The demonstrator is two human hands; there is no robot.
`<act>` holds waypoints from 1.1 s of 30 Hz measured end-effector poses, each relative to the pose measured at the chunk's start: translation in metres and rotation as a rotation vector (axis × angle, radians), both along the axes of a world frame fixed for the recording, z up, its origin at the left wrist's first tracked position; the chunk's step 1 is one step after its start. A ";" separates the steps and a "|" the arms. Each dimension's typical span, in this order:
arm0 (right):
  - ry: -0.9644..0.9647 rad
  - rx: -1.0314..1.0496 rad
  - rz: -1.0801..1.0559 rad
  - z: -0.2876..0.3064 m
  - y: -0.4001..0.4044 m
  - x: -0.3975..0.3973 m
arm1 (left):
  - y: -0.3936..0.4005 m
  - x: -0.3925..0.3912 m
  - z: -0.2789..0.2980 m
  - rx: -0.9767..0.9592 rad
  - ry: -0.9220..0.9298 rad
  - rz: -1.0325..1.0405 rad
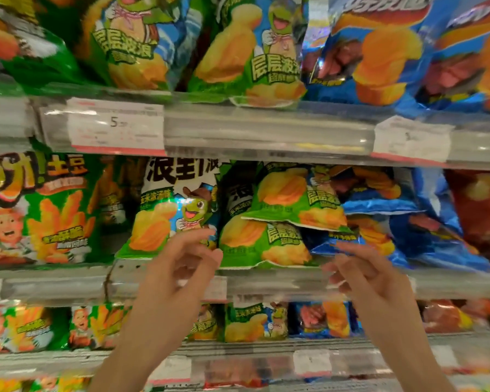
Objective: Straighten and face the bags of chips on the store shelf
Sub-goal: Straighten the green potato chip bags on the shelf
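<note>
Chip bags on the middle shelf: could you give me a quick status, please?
Left hand and right hand open, empty, before the shelf edge. One green bag lies tilted atop another, not faced. Nothing blocking.

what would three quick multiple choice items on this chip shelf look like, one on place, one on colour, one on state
1. Where does the tilted green chip bag lie?
A. on top of other bags on the middle shelf
B. on the floor
C. in the right hand

2. What colour are the bags in front of the right hand?
A. purple
B. blue
C. black

3. What is the state of the left hand?
A. closed around a bag
B. flat on a price tag
C. open, fingers spread, holding nothing

Answers:
1 A: it rests askew across the upright green bag and the blue bags.
2 B: the foil there is blue.
3 C: its grip is empty, with the fingers apart in front of the bags.
</note>
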State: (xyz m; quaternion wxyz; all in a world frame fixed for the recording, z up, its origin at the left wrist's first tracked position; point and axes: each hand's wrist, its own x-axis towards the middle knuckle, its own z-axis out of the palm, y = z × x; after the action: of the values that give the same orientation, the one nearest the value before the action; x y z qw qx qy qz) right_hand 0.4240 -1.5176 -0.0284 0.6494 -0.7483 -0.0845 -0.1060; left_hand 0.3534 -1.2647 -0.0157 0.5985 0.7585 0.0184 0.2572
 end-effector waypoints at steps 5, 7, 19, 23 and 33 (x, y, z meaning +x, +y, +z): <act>-0.088 -0.059 -0.043 0.015 -0.015 0.026 | -0.035 0.043 0.024 0.203 -0.049 0.075; -0.134 -0.095 -0.095 0.020 -0.015 0.035 | -0.040 0.065 0.029 0.314 -0.006 0.096; -0.002 -0.070 -0.104 0.030 -0.013 0.059 | -0.046 0.110 0.044 0.379 0.119 0.027; 0.142 -0.143 -0.067 0.047 -0.012 0.062 | -0.034 0.098 0.043 0.304 0.103 -0.069; 0.263 -0.150 0.049 0.071 0.015 0.051 | -0.012 0.052 0.054 0.254 0.236 -0.277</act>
State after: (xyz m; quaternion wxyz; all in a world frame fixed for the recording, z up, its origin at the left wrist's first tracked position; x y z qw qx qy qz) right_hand 0.4748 -1.5029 0.0424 0.5996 -0.7998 -0.0246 0.0155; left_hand 0.4055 -1.2770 0.0379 0.5213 0.8480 -0.0486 0.0822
